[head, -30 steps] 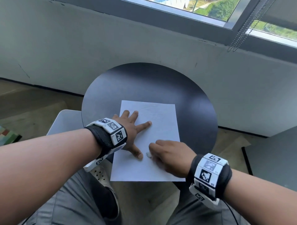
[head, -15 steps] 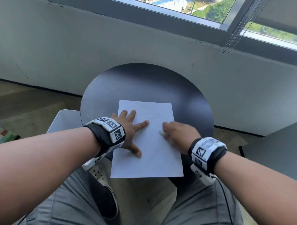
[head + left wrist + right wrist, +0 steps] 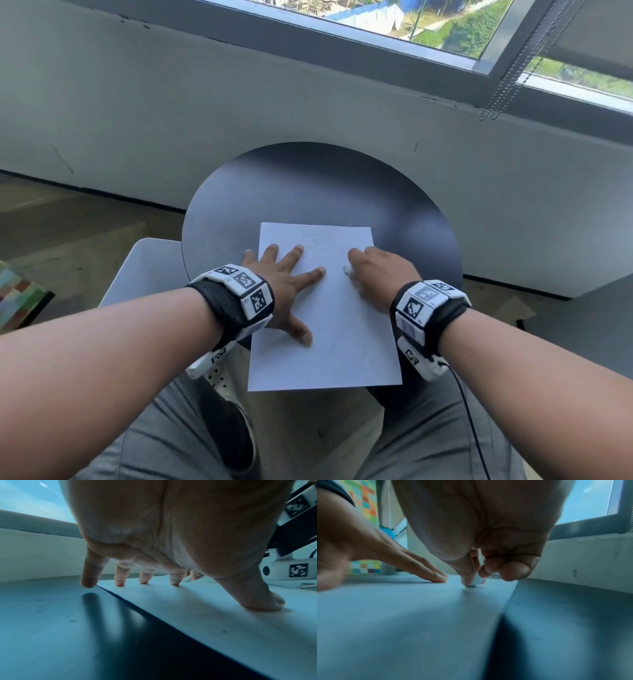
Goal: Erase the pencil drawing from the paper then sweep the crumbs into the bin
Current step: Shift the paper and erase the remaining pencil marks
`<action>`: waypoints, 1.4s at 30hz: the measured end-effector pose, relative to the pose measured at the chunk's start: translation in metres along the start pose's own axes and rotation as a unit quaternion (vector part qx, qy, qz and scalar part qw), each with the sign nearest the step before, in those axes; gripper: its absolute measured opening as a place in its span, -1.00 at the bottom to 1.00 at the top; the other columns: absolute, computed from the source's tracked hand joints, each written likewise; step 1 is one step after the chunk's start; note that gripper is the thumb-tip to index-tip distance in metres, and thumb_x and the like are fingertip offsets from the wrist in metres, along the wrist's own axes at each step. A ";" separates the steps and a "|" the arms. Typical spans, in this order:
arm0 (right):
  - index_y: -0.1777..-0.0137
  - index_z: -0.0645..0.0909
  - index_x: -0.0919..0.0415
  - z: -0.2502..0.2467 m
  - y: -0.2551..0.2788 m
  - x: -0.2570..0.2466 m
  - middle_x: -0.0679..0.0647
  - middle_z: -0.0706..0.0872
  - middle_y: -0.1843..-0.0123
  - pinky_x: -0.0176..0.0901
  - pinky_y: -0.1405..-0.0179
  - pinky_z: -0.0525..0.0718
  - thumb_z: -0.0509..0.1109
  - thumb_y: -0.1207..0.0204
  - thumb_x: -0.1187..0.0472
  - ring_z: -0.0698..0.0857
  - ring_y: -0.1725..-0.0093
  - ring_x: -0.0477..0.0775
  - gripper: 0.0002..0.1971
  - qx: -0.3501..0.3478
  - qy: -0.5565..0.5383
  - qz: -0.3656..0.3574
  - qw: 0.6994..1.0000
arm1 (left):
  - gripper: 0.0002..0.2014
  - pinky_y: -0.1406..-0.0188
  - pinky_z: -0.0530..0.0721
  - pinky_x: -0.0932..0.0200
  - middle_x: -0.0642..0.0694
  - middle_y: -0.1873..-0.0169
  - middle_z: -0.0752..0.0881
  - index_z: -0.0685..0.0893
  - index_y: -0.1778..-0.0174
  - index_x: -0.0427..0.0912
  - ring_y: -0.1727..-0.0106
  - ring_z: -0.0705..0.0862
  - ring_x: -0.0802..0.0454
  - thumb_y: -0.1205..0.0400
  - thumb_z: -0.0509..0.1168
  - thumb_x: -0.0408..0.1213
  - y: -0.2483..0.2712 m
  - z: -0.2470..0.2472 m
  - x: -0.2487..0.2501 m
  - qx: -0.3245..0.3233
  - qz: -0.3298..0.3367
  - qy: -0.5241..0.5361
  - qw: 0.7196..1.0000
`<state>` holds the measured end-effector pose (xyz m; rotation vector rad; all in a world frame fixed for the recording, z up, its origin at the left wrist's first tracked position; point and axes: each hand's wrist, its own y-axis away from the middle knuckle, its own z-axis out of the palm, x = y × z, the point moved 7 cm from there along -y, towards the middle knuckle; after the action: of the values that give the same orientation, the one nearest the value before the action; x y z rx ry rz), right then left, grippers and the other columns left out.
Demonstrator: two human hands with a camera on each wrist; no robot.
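Note:
A white sheet of paper [image 3: 329, 342] lies on the round black table [image 3: 308, 192], with faint pencil lines [image 3: 322, 240] near its far edge. My left hand [image 3: 284, 284] lies flat with spread fingers on the paper's left side, the little finger [image 3: 89, 580] on the table. My right hand [image 3: 376, 274] pinches a small white eraser [image 3: 346, 270] and presses its tip on the paper's upper right part. In the right wrist view the eraser [image 3: 475, 582] sits between thumb and fingertips, touching the paper [image 3: 419, 628].
A white bin [image 3: 144, 270] stands on the floor at the table's left, partly under my left forearm. A grey wall and window sill run behind the table. A dark surface [image 3: 589, 325] lies at the right. My legs are under the table's near edge.
My right hand has carried the eraser from the paper's lower middle, by the left thumb, up to the upper right part. The left hand has stayed flat on the paper.

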<state>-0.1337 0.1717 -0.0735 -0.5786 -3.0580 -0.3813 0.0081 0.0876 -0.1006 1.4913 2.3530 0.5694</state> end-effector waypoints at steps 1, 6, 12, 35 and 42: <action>-0.10 0.36 0.06 0.003 0.006 -0.016 0.16 0.59 -0.12 -0.03 0.14 0.52 0.09 -0.73 0.02 0.66 -0.12 0.30 -0.87 -0.003 0.000 -0.024 1.000 | 0.24 -0.54 0.14 -0.48 -0.03 -0.73 -0.29 -0.31 -0.60 0.47 -0.70 -0.16 -0.37 -0.10 0.20 0.74 0.000 0.000 0.000 0.000 -0.001 -0.001 1.000; -0.31 0.39 0.08 0.009 0.041 -0.065 0.15 0.55 -0.17 -0.01 0.14 0.47 0.07 -0.74 -0.06 0.61 -0.17 0.25 -0.70 -0.049 -0.018 -0.145 0.988 | 0.26 -0.55 0.10 -0.49 -0.05 -0.73 -0.30 -0.31 -0.62 0.44 -0.71 -0.17 -0.38 -0.09 0.20 0.74 0.000 0.001 0.000 -0.003 0.001 0.002 1.000; -0.11 0.55 0.14 0.010 -0.003 0.030 0.16 0.59 -0.12 0.09 -0.17 0.58 0.14 -0.72 -0.03 0.61 -0.15 0.27 -0.72 -0.023 -0.150 0.069 0.986 | 0.22 -0.70 -0.09 -0.30 -0.07 -0.71 -0.40 -0.25 -0.67 0.35 -0.72 -0.35 -0.22 -0.22 0.29 0.64 0.012 0.003 -0.005 -0.015 0.032 0.054 0.998; -0.09 0.44 0.08 0.014 0.033 -0.060 0.18 0.72 -0.03 0.06 -0.02 0.64 0.21 -0.70 -0.01 0.63 0.03 0.27 -0.83 -0.049 -0.248 -0.034 0.967 | 0.32 -0.61 -0.18 -0.48 -0.03 -0.70 -0.42 -0.37 -0.67 0.27 -0.71 -0.41 -0.12 -0.13 0.16 0.74 0.015 0.022 -0.021 0.001 0.039 0.024 0.999; -0.04 0.53 0.06 0.010 0.015 -0.018 0.09 0.72 -0.05 -0.09 0.04 0.58 0.34 -0.62 -0.10 0.65 -0.03 0.17 -0.77 -0.064 -0.253 0.057 0.964 | 0.31 -0.60 -0.21 -0.49 0.01 -0.68 -0.47 -0.39 -0.66 0.28 -0.69 -0.46 -0.10 -0.16 0.19 0.72 0.015 0.025 -0.010 0.001 0.065 0.032 0.997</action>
<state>-0.1113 0.1816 -0.0805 -0.9944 -3.4697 -0.5008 0.0356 0.0889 -0.1146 1.6606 2.3163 0.6565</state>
